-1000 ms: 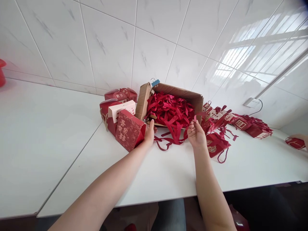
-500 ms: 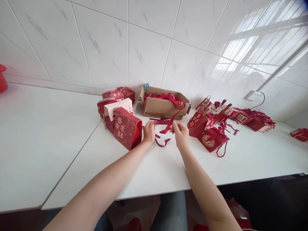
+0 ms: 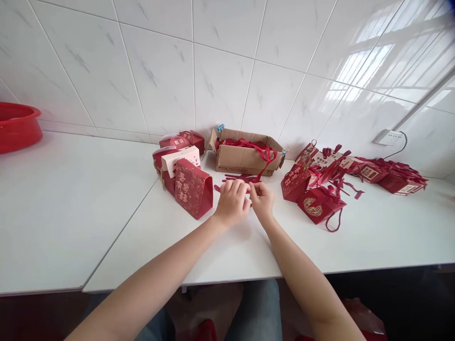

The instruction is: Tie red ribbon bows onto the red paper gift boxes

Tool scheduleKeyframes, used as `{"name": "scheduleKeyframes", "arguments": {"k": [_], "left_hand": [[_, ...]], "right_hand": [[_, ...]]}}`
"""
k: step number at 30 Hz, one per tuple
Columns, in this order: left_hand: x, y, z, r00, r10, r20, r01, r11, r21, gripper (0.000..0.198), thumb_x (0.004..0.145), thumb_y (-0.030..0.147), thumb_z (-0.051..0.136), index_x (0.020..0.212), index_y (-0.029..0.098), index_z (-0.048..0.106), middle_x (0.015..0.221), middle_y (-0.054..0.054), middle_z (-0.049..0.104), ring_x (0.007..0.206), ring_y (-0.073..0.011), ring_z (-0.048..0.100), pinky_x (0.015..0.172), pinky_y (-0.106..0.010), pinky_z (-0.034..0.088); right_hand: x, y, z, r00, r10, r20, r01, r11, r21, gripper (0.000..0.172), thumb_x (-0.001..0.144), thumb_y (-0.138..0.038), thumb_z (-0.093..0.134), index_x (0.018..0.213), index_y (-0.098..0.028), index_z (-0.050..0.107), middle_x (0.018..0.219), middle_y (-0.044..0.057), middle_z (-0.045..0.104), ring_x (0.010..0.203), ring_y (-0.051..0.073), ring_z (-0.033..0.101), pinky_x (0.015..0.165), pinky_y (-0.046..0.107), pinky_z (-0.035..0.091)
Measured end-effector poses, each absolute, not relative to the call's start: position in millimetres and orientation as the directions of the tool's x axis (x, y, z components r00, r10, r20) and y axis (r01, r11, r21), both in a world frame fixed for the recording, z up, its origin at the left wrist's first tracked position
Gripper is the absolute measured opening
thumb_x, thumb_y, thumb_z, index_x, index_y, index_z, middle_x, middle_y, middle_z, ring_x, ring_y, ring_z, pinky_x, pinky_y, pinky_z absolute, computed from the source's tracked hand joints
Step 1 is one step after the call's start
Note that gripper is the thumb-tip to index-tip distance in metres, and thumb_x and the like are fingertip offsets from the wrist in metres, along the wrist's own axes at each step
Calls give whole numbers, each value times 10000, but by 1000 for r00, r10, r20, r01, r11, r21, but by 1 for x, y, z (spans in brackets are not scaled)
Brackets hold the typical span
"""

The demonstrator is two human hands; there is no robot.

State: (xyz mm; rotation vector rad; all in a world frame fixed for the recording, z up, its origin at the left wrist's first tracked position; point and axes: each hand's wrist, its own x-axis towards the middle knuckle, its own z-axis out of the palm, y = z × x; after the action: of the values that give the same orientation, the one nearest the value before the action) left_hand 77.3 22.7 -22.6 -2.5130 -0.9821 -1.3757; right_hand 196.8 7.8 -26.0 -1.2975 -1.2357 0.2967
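My left hand [image 3: 232, 204] and my right hand [image 3: 262, 201] meet above the white table, fingers bent and pinched close together. A red ribbon [image 3: 217, 188] shows at the edge of my left hand; the part between my fingertips is mostly hidden. Just beyond lie more cut ribbon strips [image 3: 232, 178]. Behind them an open cardboard box [image 3: 243, 160] holds a heap of red ribbon [image 3: 261, 150], and one length hangs over its front. A red gift box [image 3: 194, 189] with gold characters stands left of my hands.
Further gift boxes [image 3: 182, 155] crowd behind the left one. To the right stand ribboned boxes, one with a round gold emblem [image 3: 313, 207], and a further pile [image 3: 400, 179]. A red basin [image 3: 19, 128] is far left; a power strip [image 3: 388, 137] is by the tiled wall.
Apart before with ribbon stretched between them, my hands have come together, my left hand turning over toward the right. The view has shifted left, showing more of the basin.
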Motion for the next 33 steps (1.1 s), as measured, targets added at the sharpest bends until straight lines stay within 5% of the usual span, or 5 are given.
{"name": "scheduleKeyframes", "arguments": {"k": [5,10,26,29,33], "left_hand": [[51,19,-15,487,657,575,557,-741,374,55,856,196,446,857,195,501,810,-71,628,780,-239,569,688,-348,392],[29,23,-24,554,682,477,516,-731,446,147,915,287,412,805,208,469,736,-46,585,650,-191,562,555,-277,366],[16,14,-23,562,661,497,251,-709,659,144,915,262,433,903,183,553,801,-16,636,696,-121,583,647,-234,454],[17,13,-23,518,691,504,179,-664,726,148,908,265,449,880,175,563,804,-19,653,715,-124,603,651,-229,464],[19,13,-20,473,757,451,36,-528,848,182,896,311,483,855,158,573,739,-20,631,692,-129,603,668,-247,494]], "right_hand": [[186,0,-24,303,813,497,353,389,-851,267,816,-416,550,661,-204,505,592,-17,571,509,105,494,505,226,410],[178,-4,-29,130,845,519,450,417,-790,255,784,-355,555,595,-199,484,494,-46,486,461,85,417,470,216,350],[183,-9,-26,-59,804,592,398,563,-724,296,831,-323,573,577,-179,526,491,-31,486,464,80,414,451,223,340],[184,-10,-22,-68,794,604,348,586,-732,265,832,-354,608,630,-183,593,550,-10,554,528,105,493,527,249,426],[187,-10,-17,-50,817,575,182,573,-799,231,857,-429,586,913,-225,679,923,56,667,895,179,616,792,323,514]]}}
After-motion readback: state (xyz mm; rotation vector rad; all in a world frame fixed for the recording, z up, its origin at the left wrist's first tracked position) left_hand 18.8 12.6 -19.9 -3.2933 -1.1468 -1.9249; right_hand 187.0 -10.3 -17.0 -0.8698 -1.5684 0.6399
